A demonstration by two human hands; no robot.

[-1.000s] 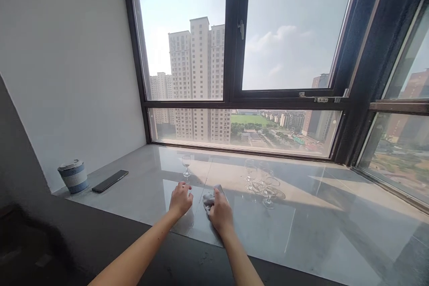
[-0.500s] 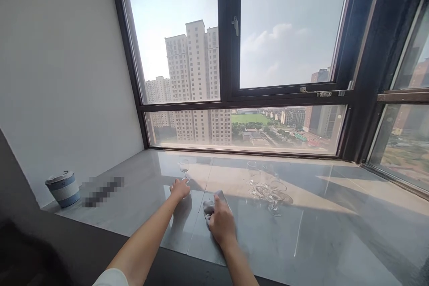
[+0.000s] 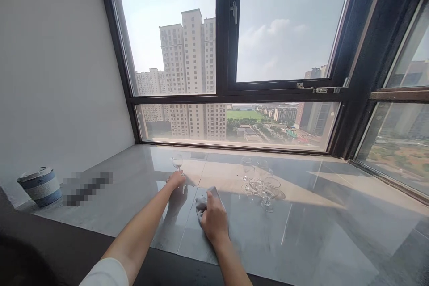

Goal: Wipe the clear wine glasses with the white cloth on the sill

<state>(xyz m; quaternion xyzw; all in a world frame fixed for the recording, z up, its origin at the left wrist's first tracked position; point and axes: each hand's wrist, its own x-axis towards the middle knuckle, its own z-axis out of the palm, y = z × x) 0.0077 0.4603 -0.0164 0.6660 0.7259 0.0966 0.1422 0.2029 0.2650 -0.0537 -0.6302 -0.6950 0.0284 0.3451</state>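
On the tiled sill stands a small clear stemmed glass, upright, toward the window. My left hand is at its stem and foot, with the fingers closed there; the hand partly hides the lower part of the glass. My right hand grips a crumpled grey cloth nearer the front edge, the thumb pressed on top. Right of the cloth, several more clear stemmed glasses are grouped close together, their outlines overlapping.
A blue and white striped container stands at the left by the wall, beside a blurred-out patch. The glossy tiled sill runs along dark-framed windows. Its front edge drops off below my arms.
My left hand has moved slightly forward and closed at the glass's stem. The glass stays in place. My right hand keeps the cloth about where it was. The view has shifted slightly.
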